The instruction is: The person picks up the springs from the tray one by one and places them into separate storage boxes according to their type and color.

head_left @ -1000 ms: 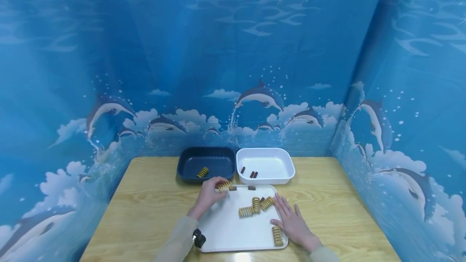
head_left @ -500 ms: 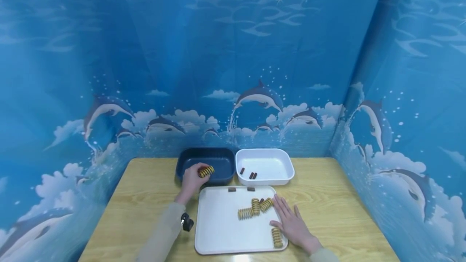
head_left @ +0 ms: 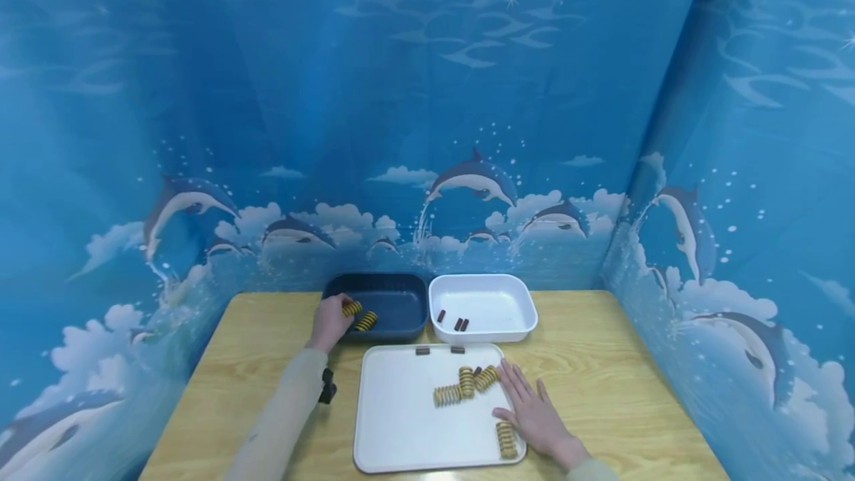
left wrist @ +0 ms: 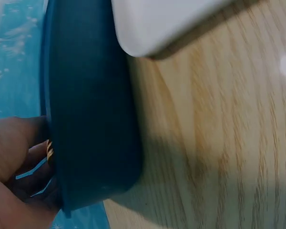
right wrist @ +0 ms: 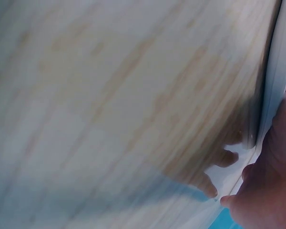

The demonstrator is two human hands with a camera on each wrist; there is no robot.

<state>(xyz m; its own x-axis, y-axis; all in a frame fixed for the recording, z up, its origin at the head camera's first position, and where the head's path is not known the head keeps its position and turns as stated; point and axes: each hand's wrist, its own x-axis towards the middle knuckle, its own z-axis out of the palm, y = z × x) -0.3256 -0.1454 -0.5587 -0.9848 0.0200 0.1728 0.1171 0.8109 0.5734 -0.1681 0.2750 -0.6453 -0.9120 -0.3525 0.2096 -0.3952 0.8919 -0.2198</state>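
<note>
My left hand reaches over the left side of the dark blue bin and pinches a yellow coil spring. In the left wrist view a bit of this spring shows between the fingers, behind the bin's rim. A second yellow spring lies inside the same bin. Fingers extended, my right hand rests at the right edge of the white tray. Several springs lie on that tray, among them one by the right hand and a cluster near the middle.
Beside the dark bin stands a white bin with three small dark brown bars. Two more bars lie along the tray's far edge, another among the springs. A blue dolphin-print curtain encloses the wooden table.
My left hand has carried the spring from the tray's far left edge leftward into the dark bin, beside the spring lying there. The right hand has stayed in place.
</note>
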